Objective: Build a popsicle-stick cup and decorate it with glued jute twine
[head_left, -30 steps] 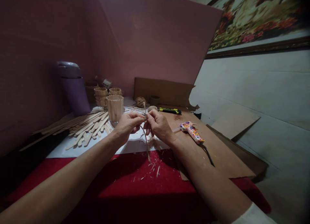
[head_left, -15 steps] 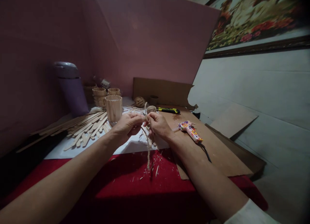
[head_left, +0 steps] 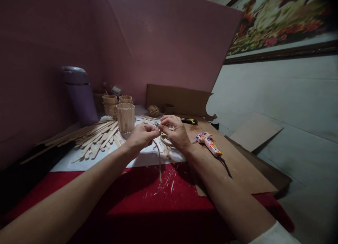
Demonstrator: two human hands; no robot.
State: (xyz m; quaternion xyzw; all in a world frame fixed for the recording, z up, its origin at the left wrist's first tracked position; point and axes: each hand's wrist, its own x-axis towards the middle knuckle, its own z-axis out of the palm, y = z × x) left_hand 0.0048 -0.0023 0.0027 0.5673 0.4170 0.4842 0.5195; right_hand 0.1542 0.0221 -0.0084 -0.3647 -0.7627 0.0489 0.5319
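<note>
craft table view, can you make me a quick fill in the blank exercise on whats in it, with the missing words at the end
1. Twine hangs below the left hand, against a cloth coloured ____.
2. The glue gun lies on a brown sheet of ____.
3. The glue gun is closer to the right hand than to the ____ hand.
4. The grey-lidded bottle has a ____ body.

Missing words: red; cardboard; left; purple.

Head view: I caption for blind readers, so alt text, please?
The left hand pinches a cord hanging over red cloth, the right hand close beside. Wooden sticks and a wooden cup are at left; a glue gun lies on cardboard at right.
</note>
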